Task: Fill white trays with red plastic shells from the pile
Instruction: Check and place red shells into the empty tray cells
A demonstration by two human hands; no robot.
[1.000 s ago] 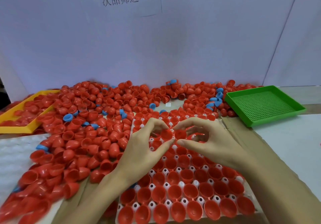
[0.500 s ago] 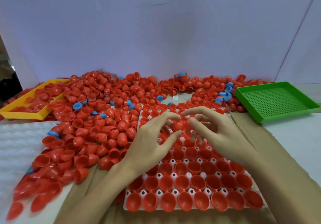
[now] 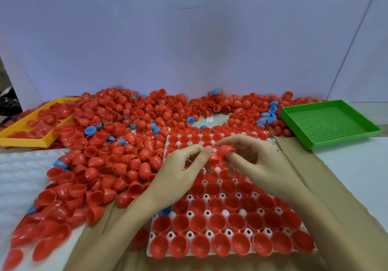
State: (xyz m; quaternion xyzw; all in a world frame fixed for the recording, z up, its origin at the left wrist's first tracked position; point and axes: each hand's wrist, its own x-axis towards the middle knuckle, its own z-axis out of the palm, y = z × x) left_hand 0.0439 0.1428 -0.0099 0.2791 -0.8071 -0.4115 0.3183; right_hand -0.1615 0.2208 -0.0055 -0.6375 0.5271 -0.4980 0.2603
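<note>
White backdrop board, upright behind the table, bearing printed characters near its top edge.
Red plastic shells, loose pile: spread over the left and far part of the table, a few blue caps mixed in.
White tray: lies at centre front, nearly all pockets holding a red shell open side up; white pegs show between pockets.
Green perforated tray: far right, just beside the pile's right end.
Yellow tray: far left, red shells inside, pile pressing against its right side.
White bubbled sheet: front left, partly under the pile.
Left hand: over the tray's middle, thumb and forefinger curled toward each other; whether they grip anything cannot be told.
Right hand: facing the left hand, thumb and forefinger pinching one red shell above the tray; other fingers curved, spread.
</note>
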